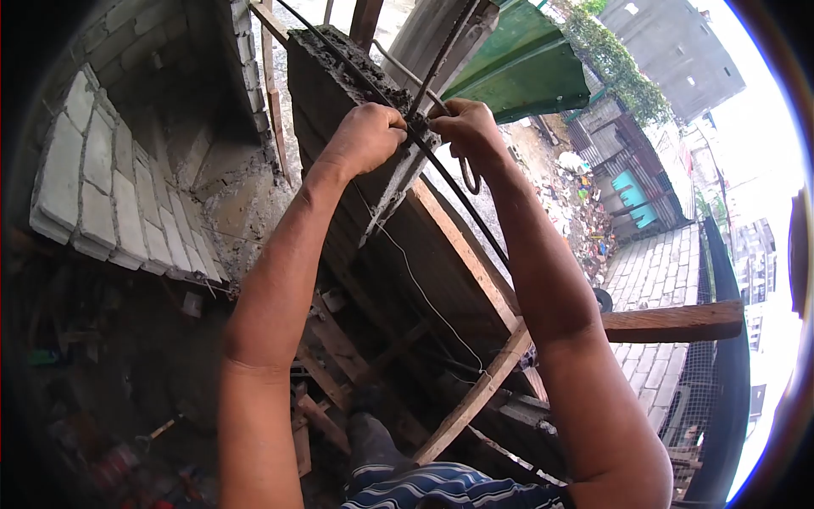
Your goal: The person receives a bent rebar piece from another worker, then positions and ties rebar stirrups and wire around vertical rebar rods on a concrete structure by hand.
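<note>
- Where the dark bar [462, 196] and the ribbed bar [438, 61] appear to meet, at 12 o'clock, both hands are placed close together.
- The dark bar's long axis is laid from 11 o'clock down to 5 o'clock; the ribbed bar is pointed upward to 1 o'clock.
- The left hand [365, 140] is closed, its fingertips set near that meeting; what is pinched cannot be told.
- By the right hand [471, 131] the bent rod [407, 73] is gripped, its longer part pointed toward 10 o'clock, its hook hung toward 6.
- The green sheet [526, 68] is seen at 1 o'clock.
</note>
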Available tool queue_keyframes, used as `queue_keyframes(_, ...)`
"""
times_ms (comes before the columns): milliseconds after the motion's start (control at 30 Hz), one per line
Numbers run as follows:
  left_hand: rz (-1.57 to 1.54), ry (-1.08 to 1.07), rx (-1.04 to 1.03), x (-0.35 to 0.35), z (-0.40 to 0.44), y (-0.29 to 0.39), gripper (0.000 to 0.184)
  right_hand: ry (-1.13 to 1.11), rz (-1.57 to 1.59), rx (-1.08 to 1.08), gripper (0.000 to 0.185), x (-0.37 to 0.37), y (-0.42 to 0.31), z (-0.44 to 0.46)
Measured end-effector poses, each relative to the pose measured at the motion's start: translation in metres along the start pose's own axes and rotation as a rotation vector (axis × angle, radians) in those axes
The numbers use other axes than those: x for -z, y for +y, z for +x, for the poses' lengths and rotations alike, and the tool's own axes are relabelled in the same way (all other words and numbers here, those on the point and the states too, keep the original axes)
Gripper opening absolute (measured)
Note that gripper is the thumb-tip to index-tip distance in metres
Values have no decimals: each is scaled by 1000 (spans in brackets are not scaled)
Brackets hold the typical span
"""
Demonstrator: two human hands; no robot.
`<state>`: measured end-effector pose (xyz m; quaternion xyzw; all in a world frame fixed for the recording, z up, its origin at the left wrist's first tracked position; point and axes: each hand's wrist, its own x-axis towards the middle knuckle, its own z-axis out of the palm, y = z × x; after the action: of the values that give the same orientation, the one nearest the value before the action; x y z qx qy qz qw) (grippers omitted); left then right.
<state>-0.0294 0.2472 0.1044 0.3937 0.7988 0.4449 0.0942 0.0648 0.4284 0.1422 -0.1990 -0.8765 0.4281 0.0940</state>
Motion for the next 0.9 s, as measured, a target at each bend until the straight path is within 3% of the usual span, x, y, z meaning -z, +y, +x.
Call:
queue_keyframes(133,-40,55,-2,-8,-4,-4,24,13,99,13,21,0,4,-13)
queue_keyframes(267,0,243,7,-23,0,-9,19,220,202,-44,31,33,10,-43)
queue_keyframes(400,-17,292,137,-21,-2,-3,18,337,-101,-115,48,91,10,-115)
queue_keyframes(500,0,258,153,-17,-2,2,19,337,-180,-60,50,130,26,-180)
queue_keyframes(533,2,255,156,-19,-3,1,19,335,-136,-130,50,142,27,-204)
queue_keyframes(567,32,263,119,-19,-3,0,18,274,-212,-47,49,154,40,-226)
queue_keyframes(667,60,263,78,-17,-6,-3,16,233,57,-108,46,157,54,-267)
queue_keyframes(700,55,247,79,-17,-7,-2,16,236,-21,-121,45,148,43,-269)
queue_keyframes(800,23,231,134,-13,-12,7,12,129,-231,196,44,126,43,-249)
queue_keyframes(900,66,247,145,-17,-13,9,13,131,-244,295,40,98,48,-222)
